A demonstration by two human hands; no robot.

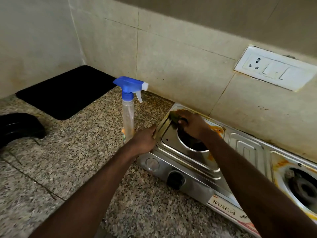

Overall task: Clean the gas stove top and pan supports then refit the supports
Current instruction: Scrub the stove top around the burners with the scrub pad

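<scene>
A steel two-burner gas stove (245,150) stands on the granite counter against the tiled wall, its pan supports off. Orange grease stains (217,128) cover the top round both burner wells. My right hand (192,123) grips a green scouring pad (175,117) and presses it on the far left corner of the stove top. My left hand (145,143) curls over the stove's left edge and holds it. The left burner well (193,143) lies partly under my right wrist; the right burner (303,188) shows at the frame's right edge.
A clear spray bottle (128,115) with a blue trigger head stands on the counter (68,169) just left of the stove. A black mat (66,93) lies in the far corner. A dark curved object (20,127) sits at the left edge. A white socket panel (276,68) is on the wall.
</scene>
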